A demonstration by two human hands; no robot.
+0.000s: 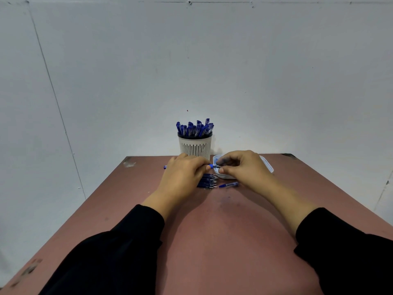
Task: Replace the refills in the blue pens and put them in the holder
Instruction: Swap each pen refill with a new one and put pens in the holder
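We hold one slim blue plastic pen [211, 166] level above the reddish-brown table [212, 241], its long axis running left to right between our hands. Our left hand [182, 173] wraps the barrel in a closed grip; our right hand [238, 165] pinches the tip end narrowly, just in front of the shallow white plastic tray [268, 165]. Both hands touch the pen, so neither must reach. We judge the tip section is being worked. The slotted white pen holder [195, 146], already crowded with pens, stands just behind the left hand; more blue pens [208, 181] lie below.
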